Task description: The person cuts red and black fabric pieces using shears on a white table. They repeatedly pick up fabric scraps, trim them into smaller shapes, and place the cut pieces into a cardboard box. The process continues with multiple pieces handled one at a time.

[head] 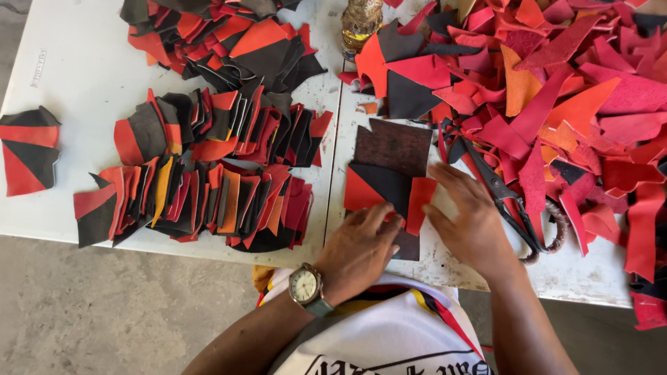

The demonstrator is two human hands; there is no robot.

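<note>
With the left hand (pixel 360 244) pressing flat on the red-and-black leather patch (pixel 379 191) at the table (pixel 76 69) edge and the right hand (pixel 467 215) spread open on its red flap, the flap could shift crooked, or the near scissors (pixel 504 198) get knocked.

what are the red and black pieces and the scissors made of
Red and black pieces: probably leather or suede; matte, slightly fuzzy faces, raw cut edges, lying stiffly. Scissors: dark metal blades with a dull finish; one handle loop looks wrapped in brownish cord. Both hands press the pieces flat.
</note>
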